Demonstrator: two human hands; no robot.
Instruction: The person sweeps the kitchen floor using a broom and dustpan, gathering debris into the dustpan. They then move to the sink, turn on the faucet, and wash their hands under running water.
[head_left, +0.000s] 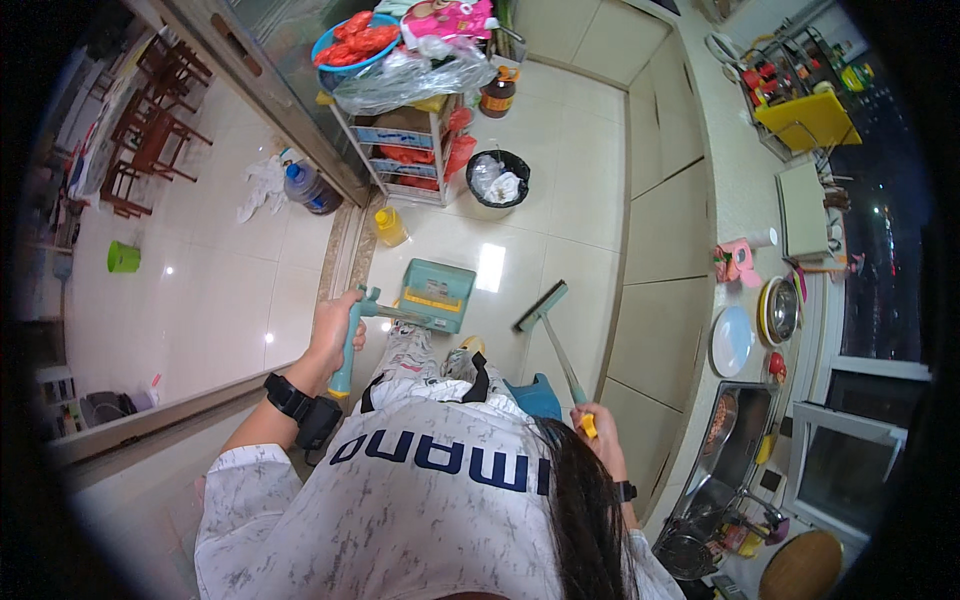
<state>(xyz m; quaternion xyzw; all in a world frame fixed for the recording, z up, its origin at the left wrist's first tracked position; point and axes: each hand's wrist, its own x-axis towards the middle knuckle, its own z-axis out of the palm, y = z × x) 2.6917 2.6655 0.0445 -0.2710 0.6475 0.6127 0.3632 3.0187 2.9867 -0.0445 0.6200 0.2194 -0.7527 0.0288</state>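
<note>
My left hand grips the green handle of a long-handled dustpan. The dustpan's green pan rests on the tiled floor just beyond my feet, with a yellow strip across it. In my right hand is the yellow-ended grip of a broom. Its narrow green head with dark bristles lies at an angle on the tiles, to the right of the pan and apart from it. Both handles slant away from me. A blue plastic object, partly hidden by my body, stands beside my right leg.
A black-lined trash bin stands ahead, beside a wire rack loaded with bags. A bottle of yellow liquid and a large blue-capped bottle flank the sliding-door track. Cabinets with a counter and sink run along the right.
</note>
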